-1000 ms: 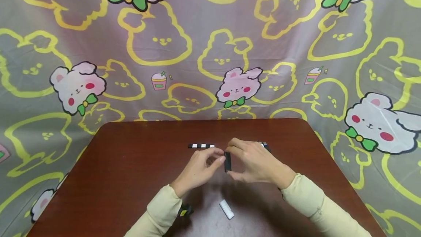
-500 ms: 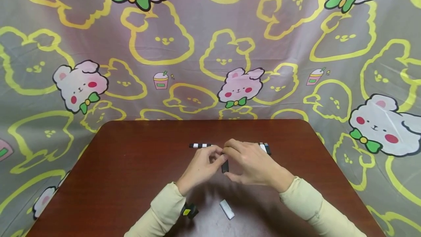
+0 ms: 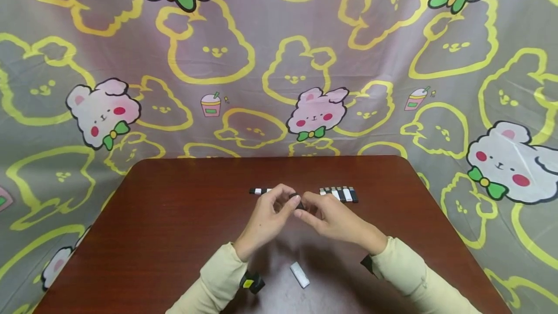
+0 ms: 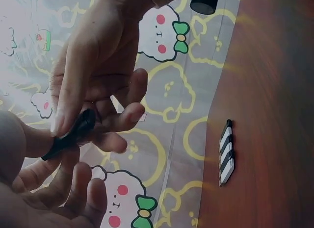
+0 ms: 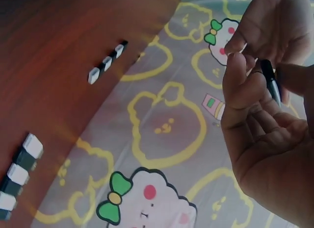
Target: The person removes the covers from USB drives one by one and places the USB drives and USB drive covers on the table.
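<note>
Both hands meet above the middle of the table. Between them is a black USB flash drive (image 3: 297,201), tilted and largely covered by fingers. The thumb and fingers of my left hand (image 3: 272,212) pinch it. From the other side, my right hand (image 3: 337,214) has its thumb and fingertips on it too. In the left wrist view the black drive (image 4: 73,135) slants between the two hands; the right wrist view shows its dark end (image 5: 269,76) beside the left thumb. A white USB drive (image 3: 299,275) lies on the table nearer the body.
A row of black and white USB drives (image 3: 346,194), metal plugs facing away, lies at the back right of the brown table (image 3: 183,236). At the back middle sits a shorter row of black and white caps (image 3: 258,191), partly behind the left hand. A patterned curtain (image 3: 244,62) hangs beyond.
The black drive has turned from upright to tilted, and the fingers now cover more of it. My right hand has rotated and lowered slightly, uncovering the row of drives behind.
</note>
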{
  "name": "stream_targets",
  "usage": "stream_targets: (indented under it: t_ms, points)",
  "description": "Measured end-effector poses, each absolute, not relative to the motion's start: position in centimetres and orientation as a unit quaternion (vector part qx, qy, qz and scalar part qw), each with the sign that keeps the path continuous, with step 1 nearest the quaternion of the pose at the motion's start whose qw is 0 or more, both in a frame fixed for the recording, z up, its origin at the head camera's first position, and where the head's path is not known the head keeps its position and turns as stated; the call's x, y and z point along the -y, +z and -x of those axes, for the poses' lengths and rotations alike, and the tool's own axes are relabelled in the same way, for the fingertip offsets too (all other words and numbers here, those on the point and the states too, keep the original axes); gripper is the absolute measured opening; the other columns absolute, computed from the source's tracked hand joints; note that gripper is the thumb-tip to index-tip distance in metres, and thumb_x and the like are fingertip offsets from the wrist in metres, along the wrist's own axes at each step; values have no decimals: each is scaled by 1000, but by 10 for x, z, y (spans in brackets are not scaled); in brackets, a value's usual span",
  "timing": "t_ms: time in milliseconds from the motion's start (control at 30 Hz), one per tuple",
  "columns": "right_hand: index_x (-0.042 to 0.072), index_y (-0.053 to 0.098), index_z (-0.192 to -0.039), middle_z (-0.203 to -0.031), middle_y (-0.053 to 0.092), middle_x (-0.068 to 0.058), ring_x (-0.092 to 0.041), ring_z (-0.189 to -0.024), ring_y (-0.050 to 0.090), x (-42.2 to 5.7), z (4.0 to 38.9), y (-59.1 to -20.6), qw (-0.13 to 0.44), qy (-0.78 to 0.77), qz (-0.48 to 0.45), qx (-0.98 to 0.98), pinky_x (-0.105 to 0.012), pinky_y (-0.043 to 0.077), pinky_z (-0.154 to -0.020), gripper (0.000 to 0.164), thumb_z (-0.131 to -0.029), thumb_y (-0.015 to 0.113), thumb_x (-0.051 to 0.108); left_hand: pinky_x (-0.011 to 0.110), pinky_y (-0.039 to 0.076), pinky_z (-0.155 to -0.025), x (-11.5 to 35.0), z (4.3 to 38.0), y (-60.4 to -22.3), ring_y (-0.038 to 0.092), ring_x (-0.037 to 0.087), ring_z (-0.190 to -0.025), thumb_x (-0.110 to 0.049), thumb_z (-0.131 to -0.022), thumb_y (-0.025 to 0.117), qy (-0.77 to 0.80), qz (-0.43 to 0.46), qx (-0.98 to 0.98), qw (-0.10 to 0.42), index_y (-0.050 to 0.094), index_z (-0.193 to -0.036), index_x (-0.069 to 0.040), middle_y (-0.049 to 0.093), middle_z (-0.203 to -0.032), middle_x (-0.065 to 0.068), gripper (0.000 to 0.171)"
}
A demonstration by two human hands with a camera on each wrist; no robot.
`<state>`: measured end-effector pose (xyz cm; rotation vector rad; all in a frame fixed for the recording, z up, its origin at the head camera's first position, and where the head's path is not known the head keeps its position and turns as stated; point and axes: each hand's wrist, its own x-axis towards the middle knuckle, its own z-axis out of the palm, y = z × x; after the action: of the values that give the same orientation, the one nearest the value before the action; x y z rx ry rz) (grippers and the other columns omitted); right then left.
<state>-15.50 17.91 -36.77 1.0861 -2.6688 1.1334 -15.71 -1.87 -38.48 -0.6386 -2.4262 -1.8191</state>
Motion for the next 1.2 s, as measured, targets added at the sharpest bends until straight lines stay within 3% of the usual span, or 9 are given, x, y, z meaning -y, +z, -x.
stream_targets:
  t_ms: [200, 300, 467, 700, 1200]
  points:
    - [11, 62, -101, -73, 56, 4, -3, -60, 47, -180, 154, -370, 10, 396, -351, 848, -23, 45, -53, 5, -103, 59, 15, 24, 48, -69, 18, 157, -383, 57, 10, -74, -24, -99, 67, -577, 209, 789, 33, 69, -104, -15, 67, -86, 4, 11]
    - [14, 62, -102, -71, 51, 6, -4, -58, 45, -181, 154, -371, 12, 396, -346, 851, -21, 42, -52, 4, -102, 59, 12, 23, 48, -67, 18, 157, -382, 56, 10, -72, -21, -98, 67, -563, 215, 797, 39, 69, -102, -15, 67, -85, 2, 7]
    - [16, 61, -96, -72, 47, 9, -2, -62, 44, -180, 155, -373, 9, 399, -343, 850, -19, 40, -55, 9, -104, 58, 18, 22, 49, -65, 19, 157, -382, 58, 10, -70, -16, -98, 66, -552, 224, 803, 29, 69, -100, -15, 69, -85, 2, 5]
    - [13, 59, -91, -70, 44, 9, -1, -61, 40, -181, 157, -378, 28, 400, -371, 838, -17, 38, -56, 13, -104, 57, 15, 22, 51, -67, 22, 160, -382, 59, 8, -72, -26, -97, 70, -547, 234, 803, 13, 69, -100, -14, 70, -87, 2, 12]
    - [17, 59, -95, -71, 40, 10, 3, -64, 39, -185, 156, -372, -2, 385, -411, 826, -14, 36, -58, 12, -106, 53, 19, 21, 47, -63, 27, 162, -387, 56, 6, -72, -18, -99, 66, -538, 295, 790, 7, 64, -96, -14, 64, -81, 0, 5]
